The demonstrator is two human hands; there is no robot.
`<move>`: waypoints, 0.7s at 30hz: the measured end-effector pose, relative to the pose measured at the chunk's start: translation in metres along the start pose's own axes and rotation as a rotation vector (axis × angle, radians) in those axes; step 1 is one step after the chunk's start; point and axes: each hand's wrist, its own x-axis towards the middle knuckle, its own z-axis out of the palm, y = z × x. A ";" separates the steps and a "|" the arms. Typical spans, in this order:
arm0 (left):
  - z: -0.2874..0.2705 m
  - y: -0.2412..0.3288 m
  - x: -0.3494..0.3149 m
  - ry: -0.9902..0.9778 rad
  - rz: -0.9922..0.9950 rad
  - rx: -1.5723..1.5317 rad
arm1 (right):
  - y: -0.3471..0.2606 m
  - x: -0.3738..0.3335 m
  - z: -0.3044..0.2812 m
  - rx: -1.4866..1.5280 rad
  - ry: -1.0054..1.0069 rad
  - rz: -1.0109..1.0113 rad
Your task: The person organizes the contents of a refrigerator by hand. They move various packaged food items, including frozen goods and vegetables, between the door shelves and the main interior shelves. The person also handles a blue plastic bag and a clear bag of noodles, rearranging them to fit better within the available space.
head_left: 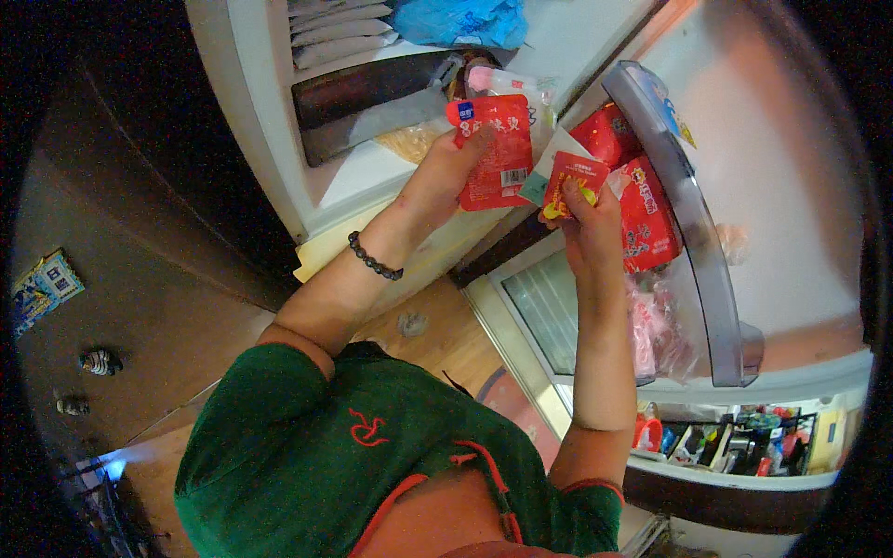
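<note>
In front of the open fridge, my left hand (456,166) is closed on a flat red food packet (504,172), its thumb lying over the printed face. My right hand (593,223) pinches a smaller red-and-yellow packet (579,169) beside it. A pale green and white packet (535,189) sticks out behind that one; whether my right hand grips it too I cannot make out. Close behind my right hand, larger red packets (648,219) stand in the clear door bin (704,237). The two hands are apart.
On the fridge shelves are a blue plastic bag (460,20), stacked grey-white packets (342,35) and a dark container (367,84). A pink plastic bag (659,325) sits low in the door bin. At the lower right is a box of small items (735,446).
</note>
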 end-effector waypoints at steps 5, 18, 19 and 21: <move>0.001 0.004 -0.002 0.052 0.108 0.136 | -0.007 -0.005 0.002 0.077 -0.034 -0.009; -0.004 -0.008 -0.002 -0.307 -0.220 -0.425 | -0.010 -0.004 0.004 -0.075 -0.035 -0.035; 0.013 -0.010 -0.004 -0.278 -0.224 -0.317 | -0.007 -0.006 0.003 -0.151 0.012 -0.063; 0.035 -0.008 -0.005 -0.213 -0.219 -0.097 | -0.010 -0.007 0.005 -0.035 0.066 0.034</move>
